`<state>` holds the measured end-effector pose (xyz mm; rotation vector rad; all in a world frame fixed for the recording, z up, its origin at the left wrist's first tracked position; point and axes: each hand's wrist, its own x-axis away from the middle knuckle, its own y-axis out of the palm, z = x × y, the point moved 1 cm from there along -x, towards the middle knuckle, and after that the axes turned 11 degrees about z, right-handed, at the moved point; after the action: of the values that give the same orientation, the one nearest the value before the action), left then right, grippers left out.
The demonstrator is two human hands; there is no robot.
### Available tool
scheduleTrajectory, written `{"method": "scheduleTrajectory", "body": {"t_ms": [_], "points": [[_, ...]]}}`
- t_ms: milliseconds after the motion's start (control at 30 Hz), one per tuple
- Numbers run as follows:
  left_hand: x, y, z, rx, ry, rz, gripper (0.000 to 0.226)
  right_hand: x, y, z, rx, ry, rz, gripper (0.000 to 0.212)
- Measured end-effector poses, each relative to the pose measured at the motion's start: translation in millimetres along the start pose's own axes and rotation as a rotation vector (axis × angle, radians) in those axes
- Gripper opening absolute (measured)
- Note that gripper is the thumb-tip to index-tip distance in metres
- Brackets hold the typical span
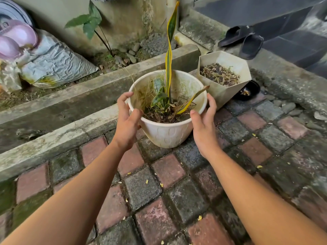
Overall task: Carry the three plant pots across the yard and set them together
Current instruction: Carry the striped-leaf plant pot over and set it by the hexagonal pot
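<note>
We see a round cream plastic pot with a scalloped pattern [167, 131] standing on the wet red-and-grey paving bricks [168, 191], close to the concrete kerb [58, 138]; a tall yellow-edged snake plant leaf [169, 50] rises from its dry soil; our two hands flank the pot at rim height. The left hand [126, 124] curves round the left side, fingers spread and reaching along the far rim, thumb toward the near wall; it looks to be touching the pot, though we cannot tell whether it presses. The right hand [203, 128] is cupped and open on the other side, thumb at the near rim, fingers just beside the far wall with a little daylight showing; neither hand has closed firmly on anything that we can confirm. We judge the symmetrical hold sensible: a wide pot full of soil wants support on both sides, and hands kept low at the rim stay clear of the leaf. Just behind and to the right sits a pale hexagonal planter filled with dry litter [223, 75], tilted and nearly touching the round pot, which suggests this is the gathering spot; whether the pot is being set down or taken up we cannot say. A third pot is not clearly in view; a pair of black sandals [246, 41] lies beyond.
</note>
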<state>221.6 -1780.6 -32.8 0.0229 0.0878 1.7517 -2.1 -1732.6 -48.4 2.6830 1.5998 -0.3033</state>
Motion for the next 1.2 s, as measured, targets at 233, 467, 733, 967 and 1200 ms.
{"method": "scheduleTrajectory", "body": {"t_ms": [233, 467, 733, 967, 1200], "points": [[-19, 10, 6, -0.057, 0.003, -0.011, 0.053, -12, 1, 0, 0.024, 0.038, -0.036, 0.07], [-28, 19, 6, -0.132, 0.015, -0.005, 0.052, -38, -6, -7, 0.015, 0.082, -0.129, 0.076], [-40, 18, 12, -0.167, 0.0, -0.017, 0.049, -39, -3, -15, 0.028, 0.143, -0.137, 0.08], [-34, 20, 18, -0.3, 0.022, -0.034, 0.051, -49, -6, -21, 0.058, 0.216, -0.157, 0.074], [-29, 25, 19, -0.315, 0.026, -0.026, 0.056, -62, -7, -23, 0.115, 0.234, -0.161, 0.075]]}}
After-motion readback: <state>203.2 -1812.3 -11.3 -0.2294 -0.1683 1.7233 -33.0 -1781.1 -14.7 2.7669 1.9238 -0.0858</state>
